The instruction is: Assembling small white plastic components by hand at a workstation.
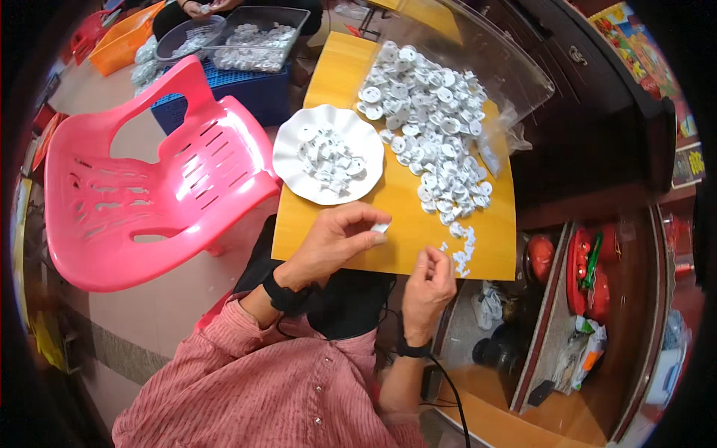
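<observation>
Between the thumb and fingers of my left hand [328,243] is a small white plastic piece [381,227], held above the near edge of the yellow table [399,257]. My right hand [429,293] is closed in a pinch at the same edge; whatever it holds, if anything, is too small to make out. Beside it on the table lie tiny white bits [464,250]. A scallop-rimmed white plate [287,160] with several white plastic parts [328,158] sits just beyond my left hand. A large heap of round white plastic parts [441,119] spreads over the table's far right.
A pink plastic chair [160,179] stands left of the table. A clear plastic tray [515,56] lies behind the heap. At the far left, another person's hands [205,7] are above a filled bin [258,56] on a blue crate [224,97]. Open shelves [538,358] stand at right.
</observation>
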The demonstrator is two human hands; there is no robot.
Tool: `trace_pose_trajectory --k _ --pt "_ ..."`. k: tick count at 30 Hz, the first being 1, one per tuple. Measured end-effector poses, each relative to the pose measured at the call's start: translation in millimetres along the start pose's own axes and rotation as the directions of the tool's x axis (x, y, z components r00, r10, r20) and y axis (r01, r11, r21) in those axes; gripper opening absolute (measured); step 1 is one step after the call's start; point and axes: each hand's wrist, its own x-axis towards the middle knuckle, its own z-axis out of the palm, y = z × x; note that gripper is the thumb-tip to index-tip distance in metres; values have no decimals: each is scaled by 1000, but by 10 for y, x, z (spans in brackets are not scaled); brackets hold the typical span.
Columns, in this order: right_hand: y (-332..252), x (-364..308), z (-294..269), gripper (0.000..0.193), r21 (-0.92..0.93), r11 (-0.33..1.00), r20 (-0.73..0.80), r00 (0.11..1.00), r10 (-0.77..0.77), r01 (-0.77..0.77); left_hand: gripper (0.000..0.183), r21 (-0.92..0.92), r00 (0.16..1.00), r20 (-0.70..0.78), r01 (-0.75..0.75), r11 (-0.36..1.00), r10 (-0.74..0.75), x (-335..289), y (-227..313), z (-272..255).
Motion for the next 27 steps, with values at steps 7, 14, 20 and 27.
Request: trace_pose_trajectory --k 7,14,20,27 --pt "505 145 -16 23 -446 881 92 987 -130 157 24 770 826 -64 -316 555 560 423 289 -245" --pt "417 205 -35 20 8 1000 77 997 26 -27 33 926 760 -69 -193 325 647 673 346 -420" --pt "523 117 -47 18 -91 996 -11 1000 -18 17 31 896 685 -19 -311 316 728 613 330 -144" --pt "471 56 -14 22 -303 938 155 980 -127 169 28 772 859 159 -415 482 486 648 -127 330"
